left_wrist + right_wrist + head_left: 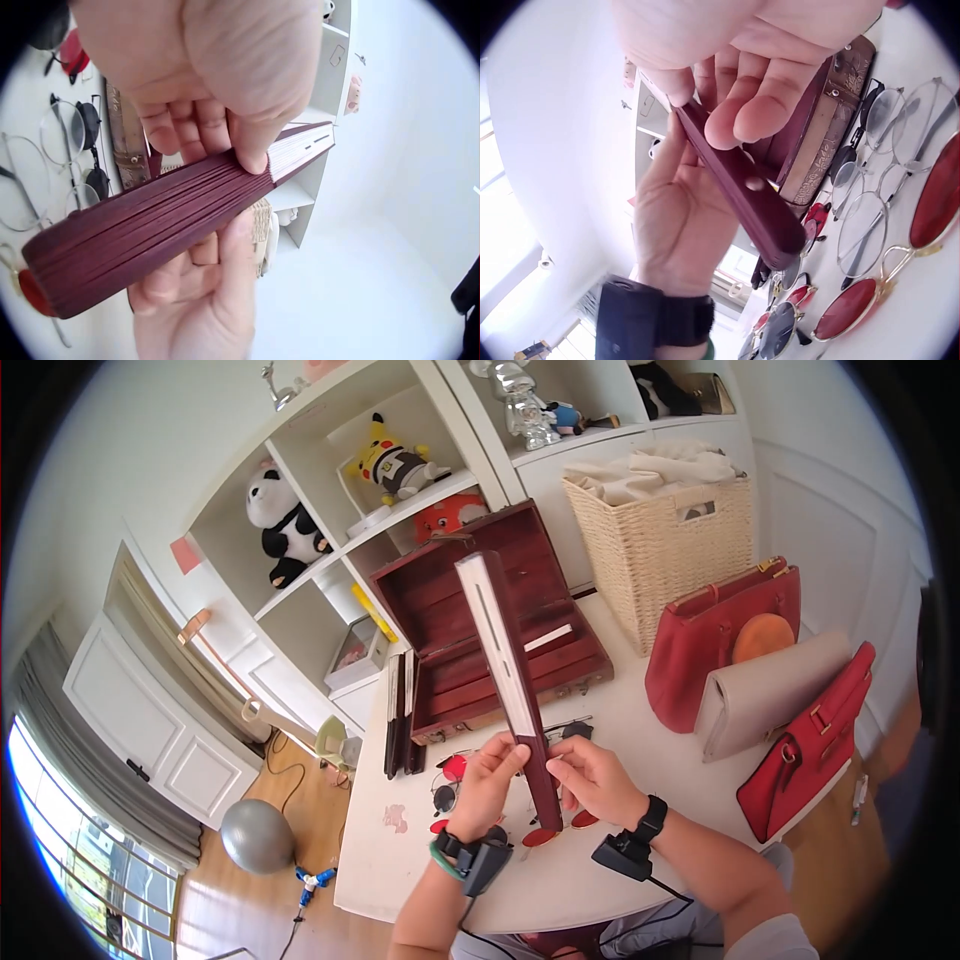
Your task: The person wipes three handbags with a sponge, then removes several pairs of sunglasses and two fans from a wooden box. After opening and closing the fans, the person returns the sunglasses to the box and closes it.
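Upright in front of me is a folded hand fan, with dark red ribs at the lower end and a white leaf above. My left hand pinches it where the leaf meets the ribs, thumb pressed on the rib edges. From the other side my right hand grips the ribs, its fingers curled along them. Round and oval glasses with red, dark and clear lenses lie below the fan on the white table. Behind it stands an open dark red wooden case with a white strip inside.
Long dark folded pieces lie left of the case. To the right stand a red handbag, a beige clutch and another red bag. A woven basket and white shelves with plush toys are behind.
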### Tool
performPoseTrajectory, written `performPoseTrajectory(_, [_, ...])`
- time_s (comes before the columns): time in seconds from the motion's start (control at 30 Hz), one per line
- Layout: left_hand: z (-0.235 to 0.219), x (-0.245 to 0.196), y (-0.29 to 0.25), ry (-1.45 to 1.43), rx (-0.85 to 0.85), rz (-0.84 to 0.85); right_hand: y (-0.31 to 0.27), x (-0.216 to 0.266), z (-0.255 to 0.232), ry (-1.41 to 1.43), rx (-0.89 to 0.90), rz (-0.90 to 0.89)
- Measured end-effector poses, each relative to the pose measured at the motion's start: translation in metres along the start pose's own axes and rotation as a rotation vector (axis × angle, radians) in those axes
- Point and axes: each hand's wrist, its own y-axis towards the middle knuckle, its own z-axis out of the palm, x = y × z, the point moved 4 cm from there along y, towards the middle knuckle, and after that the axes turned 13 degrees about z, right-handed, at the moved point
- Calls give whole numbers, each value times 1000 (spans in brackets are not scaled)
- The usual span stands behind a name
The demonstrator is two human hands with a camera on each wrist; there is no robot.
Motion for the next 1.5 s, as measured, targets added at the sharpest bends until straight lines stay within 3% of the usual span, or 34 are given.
performPoseTrajectory(0.27, [-1,4,-17,-97,-5,11,-2,3,0,-28,38,11])
performPoseTrajectory(0.43, [2,-4,-21,104,20,70,-8,7,6,-95,-6,-4])
performPoseTrajectory(0.87, [9,-24,-22,223,-1,232,-15,14,14,-46,-95,-61])
performPoseTrajectory(0.93, [6,-23,-21,343,50,309,-15,13,14,-48,-103,-58])
performPoseTrajectory(1.07, [7,-22,-22,236,-4,270,-16,15,14,-115,-99,-70])
performPoseTrajectory(1.17, [5,-15,-22,229,4,147,-16,14,13,-185,-79,-114])
performPoseTrajectory(1.23, [4,-13,-21,108,-140,122,-13,11,13,-225,-69,-140])
performPoseTrajectory(1.33, [-5,-9,-20,123,-66,69,-13,11,15,-284,-60,-224])
performPoseTrajectory(1.4, [-5,-8,-21,124,-54,91,-15,11,15,-140,-20,7])
performPoseTrajectory(1.5, [-3,-11,-23,129,-52,125,-17,15,17,-183,-39,-2])
